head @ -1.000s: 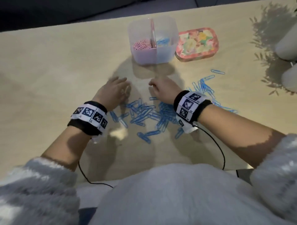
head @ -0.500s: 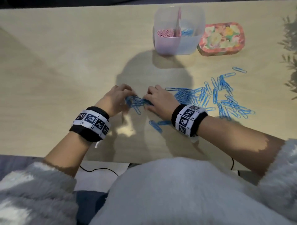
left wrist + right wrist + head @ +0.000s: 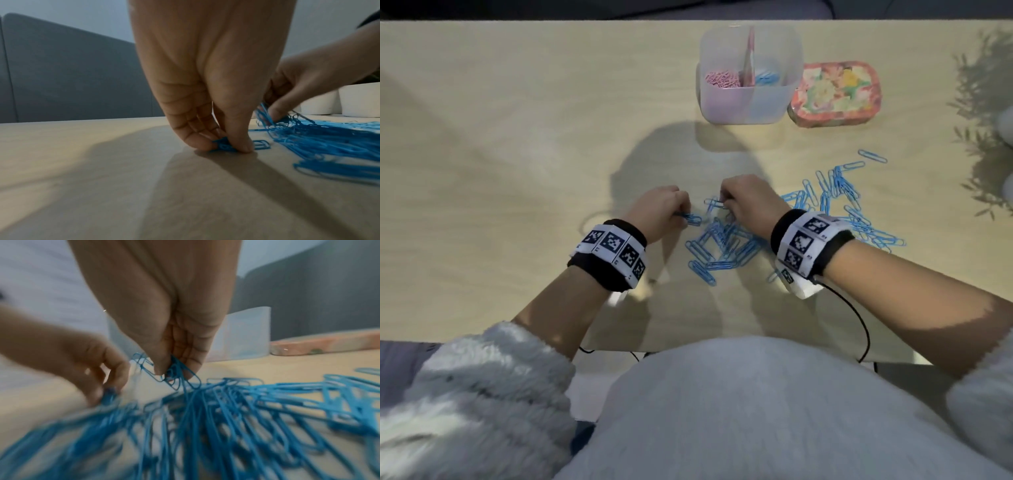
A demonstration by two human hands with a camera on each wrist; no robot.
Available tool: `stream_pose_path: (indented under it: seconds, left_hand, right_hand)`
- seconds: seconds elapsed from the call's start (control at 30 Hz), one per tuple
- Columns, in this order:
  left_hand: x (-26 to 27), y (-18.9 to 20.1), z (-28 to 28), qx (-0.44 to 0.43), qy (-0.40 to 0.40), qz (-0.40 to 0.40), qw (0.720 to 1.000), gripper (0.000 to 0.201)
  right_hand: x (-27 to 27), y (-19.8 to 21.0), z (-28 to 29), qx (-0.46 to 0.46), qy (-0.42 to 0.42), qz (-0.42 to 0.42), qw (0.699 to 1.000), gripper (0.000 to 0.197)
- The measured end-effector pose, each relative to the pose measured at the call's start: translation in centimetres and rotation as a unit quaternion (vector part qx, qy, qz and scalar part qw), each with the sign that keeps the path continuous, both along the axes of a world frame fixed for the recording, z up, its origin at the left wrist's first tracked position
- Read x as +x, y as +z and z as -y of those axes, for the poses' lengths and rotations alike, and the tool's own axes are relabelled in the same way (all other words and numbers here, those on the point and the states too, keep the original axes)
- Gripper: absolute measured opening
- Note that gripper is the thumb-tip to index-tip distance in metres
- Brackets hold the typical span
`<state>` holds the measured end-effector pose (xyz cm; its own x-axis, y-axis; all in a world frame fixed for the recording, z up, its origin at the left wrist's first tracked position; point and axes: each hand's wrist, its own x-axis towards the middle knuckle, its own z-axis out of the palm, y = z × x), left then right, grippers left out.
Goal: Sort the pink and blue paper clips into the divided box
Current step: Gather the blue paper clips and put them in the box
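Both hands down in the blue clips (image 3: 726, 245) on the table (image 3: 517, 137): left hand (image 3: 659, 214) pinches a few, right hand (image 3: 751, 202) pinches a bunch. Box (image 3: 750, 89) sits further back, pink clips (image 3: 722, 79) in its left half.

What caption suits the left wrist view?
Left hand pinches small blue wire paper clips against the pale wooden table.

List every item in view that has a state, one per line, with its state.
Left hand: pinching a few blue wire paper clips against the table.
Right hand: pinching a small bunch of blue clips, lifted off the pile.
Translucent plastic divided box: open, upright; pink clips in its left compartment, blue in the right.
Floral tin: lid on.
Loose blue clip pile: scattered on the wooden table, unsorted.
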<state>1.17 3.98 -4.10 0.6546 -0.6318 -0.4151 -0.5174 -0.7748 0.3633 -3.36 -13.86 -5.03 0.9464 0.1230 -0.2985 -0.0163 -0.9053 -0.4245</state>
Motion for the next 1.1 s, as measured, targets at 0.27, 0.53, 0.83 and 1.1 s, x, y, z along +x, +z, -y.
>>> stream_pose_path:
  seconds: [0.27, 0.53, 0.83, 1.1]
  left_hand:
    - [0.5, 0.2, 0.6, -0.009, 0.016, 0.002, 1.000, 0.019]
    - [2.1, 1.4, 1.1, -0.057, 0.035, -0.020, 0.998, 0.017]
    - [7.0, 5.5, 7.8, -0.192, 0.104, 0.069, 0.973, 0.017]
    - [11.8, 7.5, 17.2, -0.128, 0.101, 0.132, 0.978, 0.025]
  right_hand:
    - [5.8, 6.9, 7.5, 0.124, -0.159, 0.051, 0.978, 0.022]
    - [13.9, 7.4, 11.8, 0.020, -0.284, 0.078, 0.955, 0.021]
    - [15.3, 7.4, 11.1, 0.107, -0.309, 0.042, 0.944, 0.013]
    - [6.9, 7.9, 9.4, 0.361, -0.366, 0.091, 0.853, 0.018]
